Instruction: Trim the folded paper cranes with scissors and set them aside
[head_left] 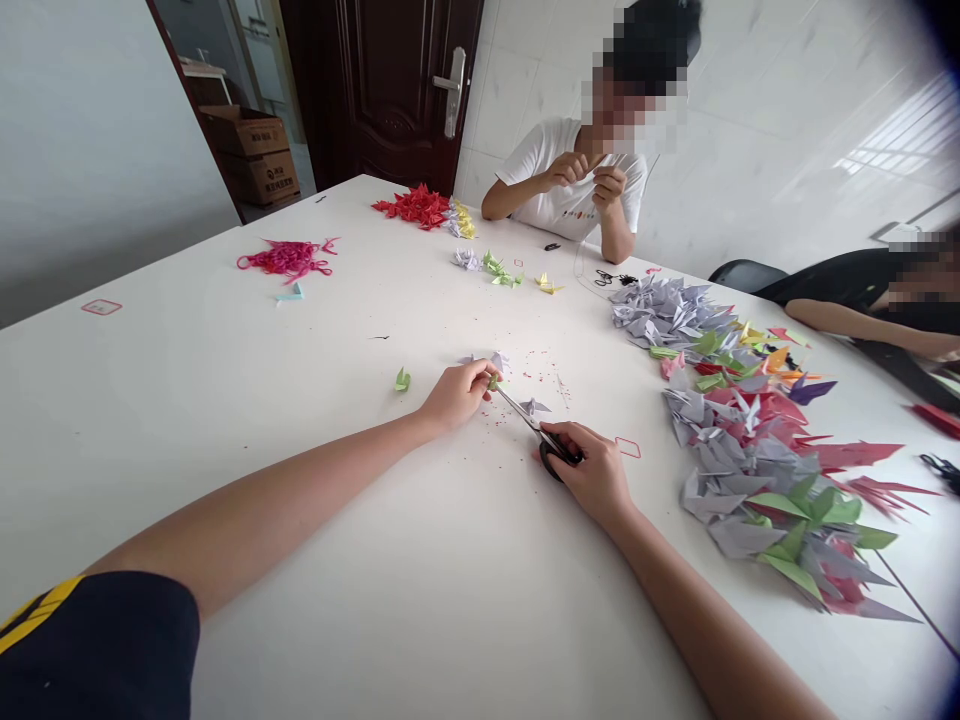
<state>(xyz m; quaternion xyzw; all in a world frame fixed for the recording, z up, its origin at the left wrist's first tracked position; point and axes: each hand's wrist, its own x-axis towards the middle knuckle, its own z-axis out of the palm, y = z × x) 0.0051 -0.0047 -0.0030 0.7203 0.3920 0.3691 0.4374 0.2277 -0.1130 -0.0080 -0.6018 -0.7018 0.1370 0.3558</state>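
My left hand pinches a small green paper crane above the middle of the white table. My right hand has its fingers in the black handles of a pair of scissors, whose tips reach the green crane. Just beyond my hands lie grey paper cranes, one of them beside the blades. Another green crane rests left of my left hand. Tiny red scraps are scattered around the scissors.
A long heap of grey, green and red cranes covers the right side. Red cranes and a magenta pile lie farther back. Across the table a person in a white shirt holds up thread; another person's arm shows at the right.
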